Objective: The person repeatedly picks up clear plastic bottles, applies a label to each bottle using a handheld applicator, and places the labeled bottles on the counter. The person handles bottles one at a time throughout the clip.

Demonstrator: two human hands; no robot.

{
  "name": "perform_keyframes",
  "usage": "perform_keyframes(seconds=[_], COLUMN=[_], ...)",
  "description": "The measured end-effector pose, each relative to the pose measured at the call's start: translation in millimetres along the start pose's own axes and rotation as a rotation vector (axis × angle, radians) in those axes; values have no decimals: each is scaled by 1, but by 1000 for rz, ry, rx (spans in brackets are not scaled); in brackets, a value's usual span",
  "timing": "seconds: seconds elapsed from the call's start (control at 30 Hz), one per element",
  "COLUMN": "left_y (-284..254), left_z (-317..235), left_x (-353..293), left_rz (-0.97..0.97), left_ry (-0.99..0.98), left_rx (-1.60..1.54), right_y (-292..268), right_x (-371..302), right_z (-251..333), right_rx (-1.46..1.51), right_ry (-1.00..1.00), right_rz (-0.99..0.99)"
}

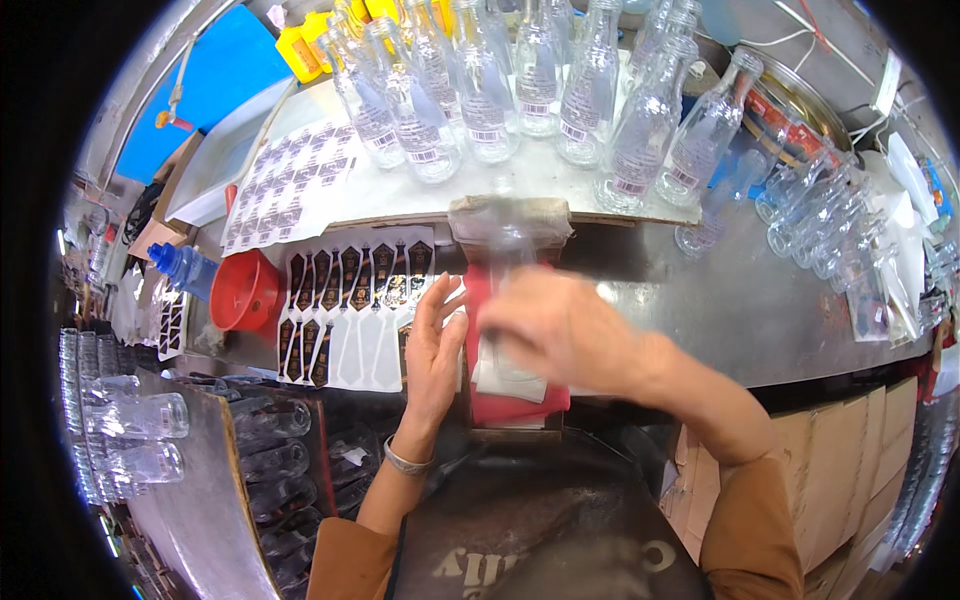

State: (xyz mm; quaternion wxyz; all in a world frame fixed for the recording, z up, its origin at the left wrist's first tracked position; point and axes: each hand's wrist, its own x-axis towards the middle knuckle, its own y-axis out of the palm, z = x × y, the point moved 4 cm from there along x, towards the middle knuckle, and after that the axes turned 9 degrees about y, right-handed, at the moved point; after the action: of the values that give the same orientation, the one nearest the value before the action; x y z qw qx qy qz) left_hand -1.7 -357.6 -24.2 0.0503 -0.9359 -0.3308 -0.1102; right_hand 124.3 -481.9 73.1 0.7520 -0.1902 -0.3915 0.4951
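A clear glass bottle [511, 248] lies in front of me on a padded rest, its neck pointing away over a cloth-wrapped block [550, 222]. My right hand [575, 328], smeared by motion, is closed over the near part of the bottle. Something dark shows under its fingers, too blurred to name. Beside the bottle on the left, my left hand [434, 352] is held up, fingers stretched and apart, holding nothing. Red cloth [552, 401] and a whitish pad [508, 383] lie beneath the bottle. Left of that hand is a sheet of dark tie-shaped stickers [345, 352], partly peeled off.
Several upright clear bottles [425, 130] with printed labels stand on a raised white board [400, 200]. A printed label sheet [290, 185], a red bucket [245, 290] and a blue-capped bottle [185, 268] are left. Bottles fill a lower bin [275, 460]; cardboard boxes [825, 470] stand right.
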Motion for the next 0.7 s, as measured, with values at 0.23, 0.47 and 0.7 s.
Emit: perform_keyframes(seconds=[0.23,0.47,0.7], left_y=[-4,29,28], left_z=[-8,-28,-11], left_x=[-3,-33,-35], left_rz=[121,440,308], left_ry=[28,264,228], left_rx=[59,604,483], right_y=[-9,-15,8], right_x=[-10,-13,-87], right_z=[-28,-51,-21], right_rx=[13,192,271], right_ry=[-31,166,73], right_rz=[-202,-270,-129])
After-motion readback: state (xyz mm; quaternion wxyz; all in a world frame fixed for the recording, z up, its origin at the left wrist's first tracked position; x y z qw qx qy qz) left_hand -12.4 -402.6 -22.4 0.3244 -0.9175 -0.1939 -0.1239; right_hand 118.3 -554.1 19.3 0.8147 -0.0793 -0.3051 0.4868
